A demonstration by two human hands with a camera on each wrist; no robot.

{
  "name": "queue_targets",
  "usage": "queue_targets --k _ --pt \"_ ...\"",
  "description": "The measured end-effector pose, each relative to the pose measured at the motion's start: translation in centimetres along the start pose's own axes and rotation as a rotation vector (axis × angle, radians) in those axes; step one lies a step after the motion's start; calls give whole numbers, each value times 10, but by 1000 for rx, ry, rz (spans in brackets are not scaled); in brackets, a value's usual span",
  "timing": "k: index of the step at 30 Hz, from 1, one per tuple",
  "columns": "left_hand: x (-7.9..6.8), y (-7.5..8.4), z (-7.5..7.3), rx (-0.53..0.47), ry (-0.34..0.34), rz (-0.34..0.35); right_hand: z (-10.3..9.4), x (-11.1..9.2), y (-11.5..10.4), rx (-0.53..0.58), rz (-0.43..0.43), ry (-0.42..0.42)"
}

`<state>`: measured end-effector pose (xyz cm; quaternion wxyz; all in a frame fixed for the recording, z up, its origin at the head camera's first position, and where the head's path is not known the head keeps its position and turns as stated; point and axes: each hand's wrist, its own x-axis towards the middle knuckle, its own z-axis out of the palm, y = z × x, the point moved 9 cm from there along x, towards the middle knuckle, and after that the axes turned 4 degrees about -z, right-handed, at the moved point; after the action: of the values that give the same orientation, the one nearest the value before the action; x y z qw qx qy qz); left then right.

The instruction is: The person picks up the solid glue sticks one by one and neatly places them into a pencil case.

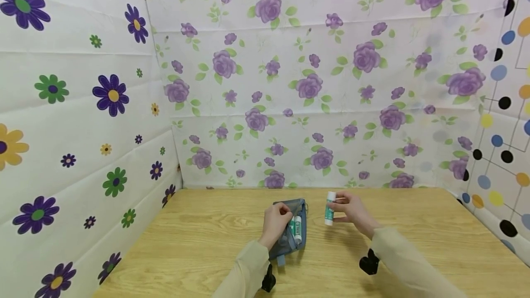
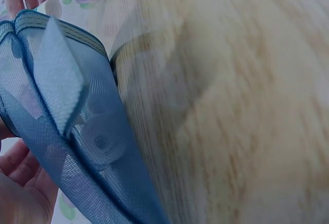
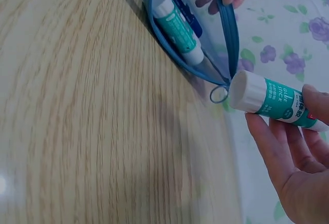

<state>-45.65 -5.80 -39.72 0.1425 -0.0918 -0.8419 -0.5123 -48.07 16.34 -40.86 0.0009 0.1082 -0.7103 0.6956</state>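
My right hand [image 1: 352, 210] holds a white and green glue stick [image 1: 330, 208] upright, to the right of a blue mesh zip pouch [image 1: 304, 231]. The thumb lies on one side of the stick and the fingers on the other, as the right wrist view shows. With its fingertips my left hand [image 1: 276, 222] pinches the pouch's zippered edge [image 3: 230, 34], which holds the mouth apart. Inside lie another glue stick [image 3: 180, 29] and a dark blue item [image 3: 186, 11], partly hidden by the first. Through the mesh, a round white end [image 2: 103, 141] shows faintly in the left wrist view.
The pouch rests on a wood-grain table [image 1: 198, 233]. A flowered sheet [image 1: 290, 105] hangs behind the table's far edge, with patterned sheets at both sides. Black wrist devices sit below each sleeve. A small ring [image 3: 219, 94] hangs at the pouch's corner.
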Motion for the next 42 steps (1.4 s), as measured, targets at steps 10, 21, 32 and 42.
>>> queue_targets --k 10,21,32,42 --pt "1 1 -1 14 -2 14 19 3 7 -8 34 0" --pt "3 0 -1 30 -3 8 42 0 14 -3 76 -36" --pt "2 -1 0 22 -2 8 60 1 20 -66 157 -12" --pt "2 -2 0 20 -2 -2 69 3 26 -142 167 -36"
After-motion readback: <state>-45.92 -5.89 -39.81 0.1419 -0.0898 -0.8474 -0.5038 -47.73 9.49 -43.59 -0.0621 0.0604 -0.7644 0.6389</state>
